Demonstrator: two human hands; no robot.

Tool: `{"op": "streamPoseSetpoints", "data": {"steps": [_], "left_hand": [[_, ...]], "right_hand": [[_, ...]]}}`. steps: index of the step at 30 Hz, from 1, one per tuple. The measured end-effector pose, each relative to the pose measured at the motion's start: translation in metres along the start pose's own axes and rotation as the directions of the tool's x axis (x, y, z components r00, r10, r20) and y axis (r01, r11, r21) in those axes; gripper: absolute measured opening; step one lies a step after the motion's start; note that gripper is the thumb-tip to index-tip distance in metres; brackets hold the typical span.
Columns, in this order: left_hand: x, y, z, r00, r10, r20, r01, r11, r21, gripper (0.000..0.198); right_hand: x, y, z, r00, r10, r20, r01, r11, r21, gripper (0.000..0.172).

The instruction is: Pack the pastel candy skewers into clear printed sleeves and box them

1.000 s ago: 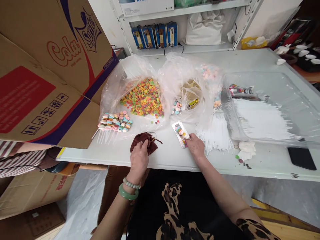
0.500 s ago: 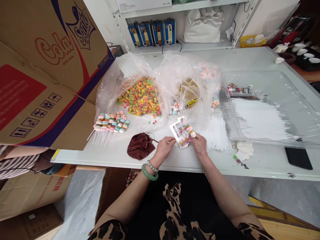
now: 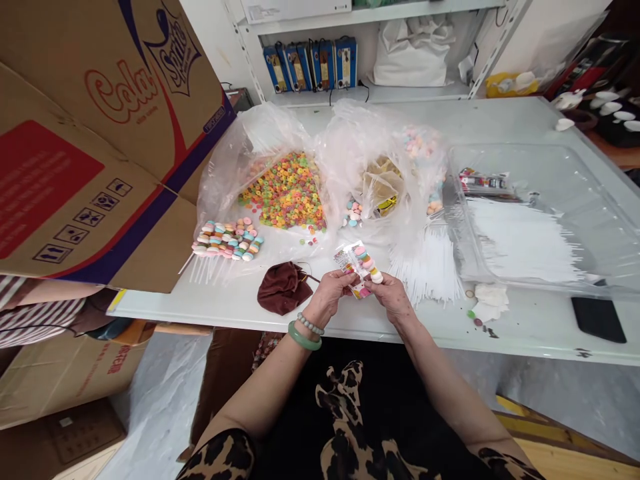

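My left hand (image 3: 329, 294) pinches the lower left edge of a small printed wrapper (image 3: 349, 260). On the wrapper's right side lies a skewer of pastel candies (image 3: 369, 262), and my right hand (image 3: 393, 297) grips its white lower end together with the wrapper. Both hands are close together over the table's front edge. To the left of my left hand sits a dark brown cloth (image 3: 283, 288). Finished-looking candy skewers (image 3: 227, 241) lie in a row further left. White sticks (image 3: 430, 267) are spread just beyond my right hand.
Clear bags hold ring candies (image 3: 293, 193), pastel candies (image 3: 420, 143) and a yellowish inner bag (image 3: 384, 183). A clear tray (image 3: 590, 227) of white sticks stands right, near a black flat object (image 3: 599, 319). A large cardboard box (image 3: 125, 167) is at left; a person's striped sleeve shows below it.
The wrapper and skewer have turned and come closer between my hands. My right hand has shifted slightly left and lower over the wrapper. The whole view has moved a little.
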State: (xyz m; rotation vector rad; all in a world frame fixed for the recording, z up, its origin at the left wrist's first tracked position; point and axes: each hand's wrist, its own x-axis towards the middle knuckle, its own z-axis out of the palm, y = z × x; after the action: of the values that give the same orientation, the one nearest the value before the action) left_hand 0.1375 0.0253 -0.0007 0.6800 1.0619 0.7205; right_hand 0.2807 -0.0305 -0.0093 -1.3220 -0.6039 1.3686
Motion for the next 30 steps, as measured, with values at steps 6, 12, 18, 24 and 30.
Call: {"op": "streamPoseSetpoints", "data": {"steps": [6, 12, 18, 24, 30], "left_hand": [[-0.015, -0.002, -0.009, 0.992, 0.083, -0.097, -0.100, 0.977, -0.186, 0.032], [-0.030, 0.006, -0.018, 0.995, 0.079, -0.063, -0.089, 0.980, -0.179, 0.040], [-0.031, 0.010, -0.039, 0.980, 0.113, -0.162, -0.128, 0.988, -0.084, 0.033], [-0.035, -0.002, -0.026, 0.965, 0.123, -0.232, -0.187, 0.942, -0.279, 0.027], [-0.039, 0.004, -0.028, 0.993, 0.061, -0.098, -0.094, 0.919, -0.383, 0.027]], "right_hand": [[-0.010, 0.004, 0.028, 0.996, 0.013, 0.086, -0.014, 1.000, 0.009, 0.031], [-0.016, 0.001, 0.037, 0.985, 0.143, 0.101, -0.148, 0.988, 0.040, 0.026], [-0.023, -0.001, 0.029, 0.987, 0.113, 0.116, -0.104, 0.991, -0.081, 0.029], [-0.029, 0.006, 0.038, 0.986, 0.153, 0.061, -0.152, 0.988, -0.017, 0.038], [-0.026, 0.016, 0.041, 0.992, 0.125, 0.026, -0.126, 0.991, 0.046, 0.036]]}}
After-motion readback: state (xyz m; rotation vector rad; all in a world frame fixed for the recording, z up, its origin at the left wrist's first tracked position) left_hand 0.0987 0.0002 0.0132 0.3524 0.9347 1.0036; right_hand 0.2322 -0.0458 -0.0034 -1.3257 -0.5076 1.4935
